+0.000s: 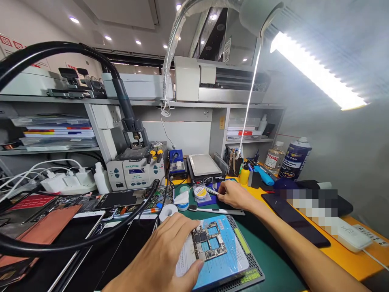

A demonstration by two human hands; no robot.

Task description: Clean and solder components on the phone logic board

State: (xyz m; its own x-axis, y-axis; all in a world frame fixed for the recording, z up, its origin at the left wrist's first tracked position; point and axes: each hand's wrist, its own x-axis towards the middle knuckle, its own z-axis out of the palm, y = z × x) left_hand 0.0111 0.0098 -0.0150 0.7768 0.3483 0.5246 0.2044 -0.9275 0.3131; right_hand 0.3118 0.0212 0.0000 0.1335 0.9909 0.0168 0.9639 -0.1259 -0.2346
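A small phone circuit board (209, 241) with two openings lies on a blue and white box (232, 259), which rests on a dark perforated mat. My left hand (170, 251) lies over the box's left side, its thumb and forefinger apart at the board's left edge. My right hand (234, 194) reaches past the box, fingers pinched around the end of a slim light-coloured tool (212, 190) beside a round tin (200, 192). A black and white brush (217, 210) lies between the box and my right hand.
Left are black panels (100, 253) and a thick black hose (75, 248). A soldering station (136, 172) and a hot plate (206, 165) stand behind. On the right lie a dark phone (294, 219) and a white power strip (346, 233), with bottles (294, 158) behind.
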